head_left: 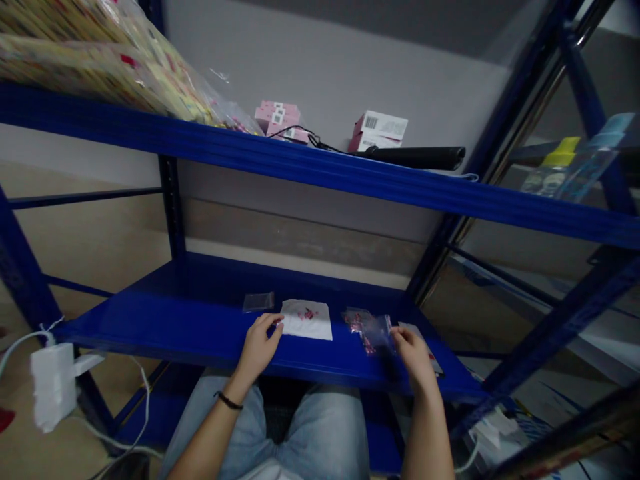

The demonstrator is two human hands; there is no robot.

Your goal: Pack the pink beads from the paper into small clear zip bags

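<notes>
In the lower middle of the frame, a blue shelf (200,323) carries a white sheet (319,328) with a few small pink and dark pieces (308,313) near its centre. The left hand (261,341) is at the sheet's left edge, thumb and forefinger close together; whether they pinch the sheet I cannot tell. A dark band (229,401) circles that wrist. Just beyond this hand, up and to the left, lies a flat clear packet (259,303).

Right of centre, the right hand (414,350) grips a clear bag (376,331) by its right-hand edge, between thumb and fingers. The bag (slightly blurred) overlaps packets of pink pieces (355,321) lying on the shelf. A flat, pale item (434,363) shows partly behind the right hand.

Across the upper part of the frame, an upper shelf (300,160) holds pink boxes (280,119), white-and-pink boxes (380,127) and a black tubular object (420,157); plastic-wrapped yellowish stacks (100,67) fill its upper left corner.
</notes>
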